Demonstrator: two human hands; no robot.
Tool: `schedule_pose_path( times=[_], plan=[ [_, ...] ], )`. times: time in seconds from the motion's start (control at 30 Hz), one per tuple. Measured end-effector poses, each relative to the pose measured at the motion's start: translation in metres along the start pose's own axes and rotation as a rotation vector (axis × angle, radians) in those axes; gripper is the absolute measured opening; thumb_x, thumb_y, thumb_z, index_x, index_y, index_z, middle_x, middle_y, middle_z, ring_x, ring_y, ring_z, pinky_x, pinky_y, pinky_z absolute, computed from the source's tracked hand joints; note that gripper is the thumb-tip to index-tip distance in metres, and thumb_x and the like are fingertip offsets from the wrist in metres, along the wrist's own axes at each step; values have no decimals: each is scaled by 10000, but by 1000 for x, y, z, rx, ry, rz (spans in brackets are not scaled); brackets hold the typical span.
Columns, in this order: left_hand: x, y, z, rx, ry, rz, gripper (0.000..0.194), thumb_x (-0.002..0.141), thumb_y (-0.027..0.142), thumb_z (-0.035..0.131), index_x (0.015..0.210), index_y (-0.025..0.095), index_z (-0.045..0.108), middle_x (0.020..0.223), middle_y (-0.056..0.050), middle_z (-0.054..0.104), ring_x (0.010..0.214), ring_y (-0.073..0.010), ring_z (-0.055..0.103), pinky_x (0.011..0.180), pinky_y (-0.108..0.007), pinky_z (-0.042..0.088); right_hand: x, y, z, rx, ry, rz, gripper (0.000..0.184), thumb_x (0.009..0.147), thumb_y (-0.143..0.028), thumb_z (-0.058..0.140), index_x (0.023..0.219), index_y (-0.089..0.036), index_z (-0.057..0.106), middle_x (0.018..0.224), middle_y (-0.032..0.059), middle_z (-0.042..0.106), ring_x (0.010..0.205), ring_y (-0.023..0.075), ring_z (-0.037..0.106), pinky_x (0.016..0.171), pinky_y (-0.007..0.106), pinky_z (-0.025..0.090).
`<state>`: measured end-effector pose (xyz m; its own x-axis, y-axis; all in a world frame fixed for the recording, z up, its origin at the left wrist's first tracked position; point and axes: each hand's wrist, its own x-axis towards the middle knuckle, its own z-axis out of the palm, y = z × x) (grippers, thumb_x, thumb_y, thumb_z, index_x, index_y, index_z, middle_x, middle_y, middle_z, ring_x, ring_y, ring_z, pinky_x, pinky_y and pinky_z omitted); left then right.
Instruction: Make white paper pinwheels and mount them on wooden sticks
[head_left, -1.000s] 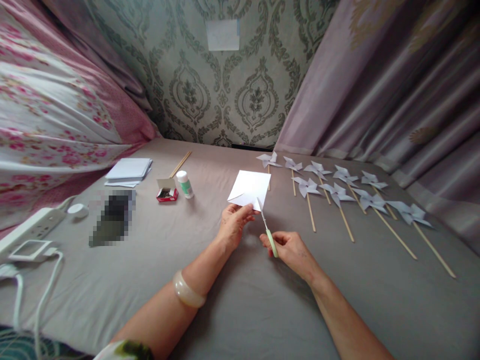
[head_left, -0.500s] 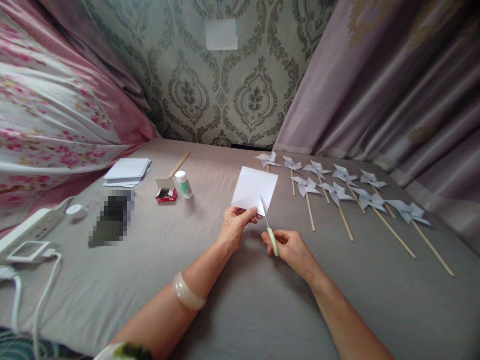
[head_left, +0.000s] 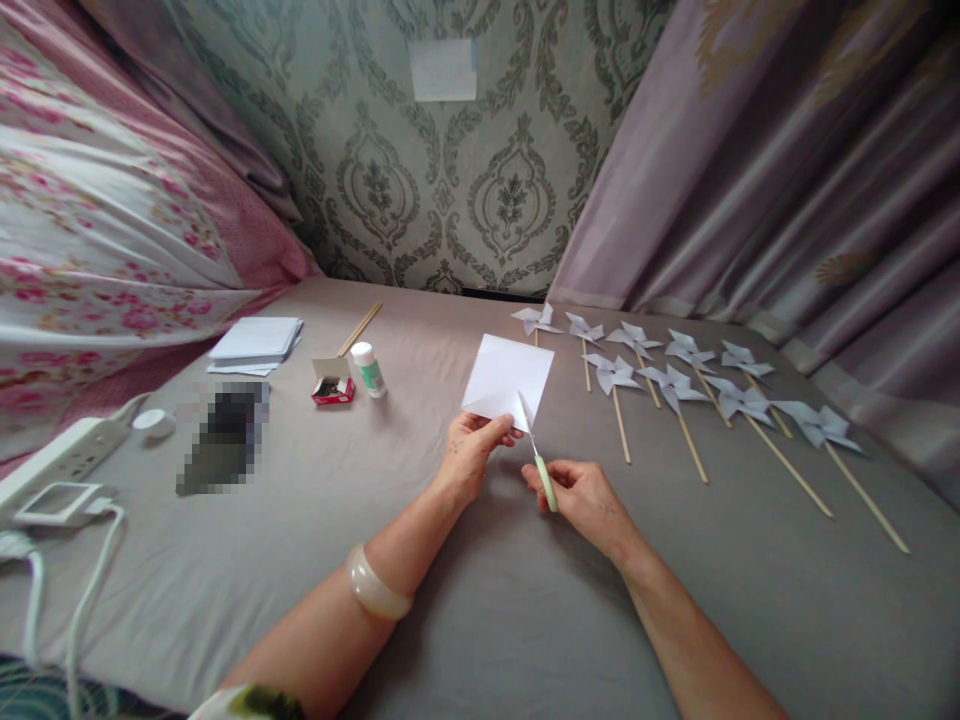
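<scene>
A white square sheet of paper [head_left: 508,374] is pinched at its near edge by my left hand [head_left: 474,452], thumb on top. My right hand [head_left: 581,492] grips scissors [head_left: 547,484] with pale green handles. Their blades lie over the paper's near right corner, close to my left thumb. To the right, several white paper pinwheels [head_left: 613,372] on wooden sticks lie in rows on the grey cloth.
On the left are a stack of white paper [head_left: 255,342], a small open red box [head_left: 333,388], a white-capped glue bottle [head_left: 369,370] and wooden sticks [head_left: 361,328]. A power strip [head_left: 64,462] with white cables and a blurred dark object [head_left: 225,437] lie nearer the left edge.
The paper and the scissors' tips have shifted very slightly to the left. Both hands keep their grips, and everything else stays in place.
</scene>
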<state>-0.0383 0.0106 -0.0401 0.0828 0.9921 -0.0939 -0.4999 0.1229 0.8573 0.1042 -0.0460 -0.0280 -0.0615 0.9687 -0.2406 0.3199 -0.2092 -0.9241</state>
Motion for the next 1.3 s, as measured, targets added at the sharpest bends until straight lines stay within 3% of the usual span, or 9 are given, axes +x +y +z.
schedule_pose_path(
  times=[0.33,0.67,1.3],
  plan=[
    [0,2,1,-81,32,-50,256,544,237,786,699,116,621,587,-8,616,547,-121,597,562,-244,436,2,3,0,21,2,19,471,671,-594,668,542,-148,586,489,-15,520,489,92,428,496,236,330],
    [-2,4,3,-137,29,-83,269,523,222,803,678,116,611,574,5,600,545,-113,598,550,-229,433,-4,-11,0,251,-112,103,548,584,-684,675,602,-141,604,475,-22,517,353,31,279,367,219,153],
    [-2,4,4,-117,33,-68,322,509,242,816,746,126,632,660,-2,632,575,-113,607,579,-242,451,-2,-4,0,181,-79,22,542,649,-672,648,576,-136,615,521,-4,526,401,45,310,385,224,182]
  ],
)
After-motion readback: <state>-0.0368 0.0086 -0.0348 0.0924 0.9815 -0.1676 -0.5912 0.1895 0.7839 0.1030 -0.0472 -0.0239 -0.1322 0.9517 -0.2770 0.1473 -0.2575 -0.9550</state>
